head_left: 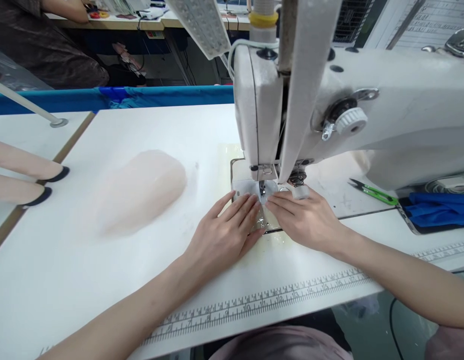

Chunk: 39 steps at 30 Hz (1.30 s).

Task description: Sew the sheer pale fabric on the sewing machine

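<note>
Left grip [222, 234] flat on sheer fabric [261, 220]

Premises: garment sewing workshop, production floor.

- White industrial sewing machine [367, 100], heavy cast body, mounted into a white laminate worktable [66, 280].
- Printed measuring scale [262, 301] running along the table's front edge.
- Green-handled thread snips [374, 192] lying beside the machine base.
- Loose heap of pale pink sheer fabric [137, 192] on the tabletop.
- Folded bright blue cloth [442, 210] under the machine arm, to the right.
- White strip work lamp [201, 25] angled over the needle area.
- Blue cloth-lined trough [160, 96] along the table's far edge.
- Second wooden-edged bench [122, 22] behind, with another person's dark sleeve [47, 55] at it.
- Printed wall chart [434, 22], text too small to read.
</note>
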### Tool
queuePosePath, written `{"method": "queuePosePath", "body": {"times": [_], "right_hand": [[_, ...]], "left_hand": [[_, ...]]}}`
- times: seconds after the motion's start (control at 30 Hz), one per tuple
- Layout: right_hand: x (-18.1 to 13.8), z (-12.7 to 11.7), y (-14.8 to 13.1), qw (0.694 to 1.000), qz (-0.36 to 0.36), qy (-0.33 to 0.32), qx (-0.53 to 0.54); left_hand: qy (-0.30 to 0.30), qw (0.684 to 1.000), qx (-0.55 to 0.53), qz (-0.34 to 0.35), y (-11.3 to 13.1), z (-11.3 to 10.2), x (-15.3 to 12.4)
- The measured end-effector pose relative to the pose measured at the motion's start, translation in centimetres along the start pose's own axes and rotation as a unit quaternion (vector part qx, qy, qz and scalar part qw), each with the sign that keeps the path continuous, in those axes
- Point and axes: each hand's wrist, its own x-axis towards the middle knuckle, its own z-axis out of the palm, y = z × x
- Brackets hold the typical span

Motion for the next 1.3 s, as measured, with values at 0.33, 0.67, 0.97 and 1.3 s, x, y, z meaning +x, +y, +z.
{"method": "queuePosePath", "body": {"times": [0.33, 0.67, 0.97, 1.3], "right_hand": [[0.0, -0.3, 0.0, 1.0, 0.001, -0.005, -0.012], [0.3, 0.1, 0.3, 0.999, 0.001, -0.023, -0.044], [0.3, 0.5, 0.7, 0.999, 0.002, -0.022, -0.049], [0.2, -0.1, 1.2, 0.999, 0.017, -0.015, -0.049]], "left_hand": [[-0.002, 1.0, 0.023, -0.007, 0.6, -0.3, -0.2], [0.012, 1.0, 0.005, -0.022, -0.3, 0.6, 0.3], [0.003, 0.999, -0.016, -0.043, -1.2, 1.3, 0.8], [-0.013, 0.998, 0.004, -0.067, -1.1, 1.3, 0.8]]}}
